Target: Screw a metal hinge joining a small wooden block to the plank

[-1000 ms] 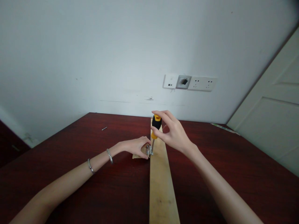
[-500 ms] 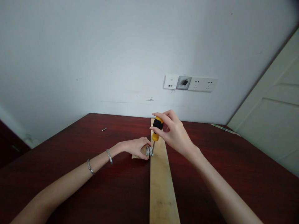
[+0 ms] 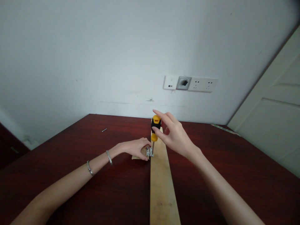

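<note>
My right hand [image 3: 174, 132] has a yellow and black screwdriver [image 3: 156, 125] between thumb and fingers, its index finger lifted off toward the top of the handle. Nearly upright, the shaft reaches down to the right leaf of a small metal hinge [image 3: 150, 152]; the exact tip contact is too small to make out. That leaf lies on the left edge of a long wooden board [image 3: 161, 187]. My left hand [image 3: 139, 148] curls around a small wooden piece [image 3: 136, 157] under the hinge's left leaf, pressing it beside the board. Fingers partly cover this piece.
A thin metal screw or nail [image 3: 104, 130] lies on the dark red table [image 3: 105, 200] at the left. Behind the table rises a white wall with socket plates [image 3: 202, 84]. A pale strip [image 3: 225, 129] rests along the far right edge, near a white door [image 3: 278, 103].
The screwdriver has tipped more upright, its handle shifting slightly left. My right index finger has risen off the handle. My left hand stays on the wooden piece.
</note>
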Demonstrator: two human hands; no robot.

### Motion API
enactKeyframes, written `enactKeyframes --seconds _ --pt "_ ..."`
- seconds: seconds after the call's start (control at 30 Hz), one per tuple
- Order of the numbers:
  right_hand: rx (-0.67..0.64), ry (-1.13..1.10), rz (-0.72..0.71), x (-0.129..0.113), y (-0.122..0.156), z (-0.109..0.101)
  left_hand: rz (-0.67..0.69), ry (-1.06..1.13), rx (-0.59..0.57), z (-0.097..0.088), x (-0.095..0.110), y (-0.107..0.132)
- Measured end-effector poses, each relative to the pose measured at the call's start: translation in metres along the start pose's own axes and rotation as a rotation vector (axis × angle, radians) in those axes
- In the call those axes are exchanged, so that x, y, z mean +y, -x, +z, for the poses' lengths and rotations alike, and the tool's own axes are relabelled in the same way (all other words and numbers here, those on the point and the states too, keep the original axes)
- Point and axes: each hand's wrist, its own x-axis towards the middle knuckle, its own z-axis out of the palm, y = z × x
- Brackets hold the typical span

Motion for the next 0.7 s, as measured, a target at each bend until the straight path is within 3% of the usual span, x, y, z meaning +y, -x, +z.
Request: enactKeyframes --seconds 0.7 --pt "0.069 0.018 0.032 0.001 -0.0007 0.0035 0.001 -0.01 0.008 0.0006 -0.0009 -0.0006"
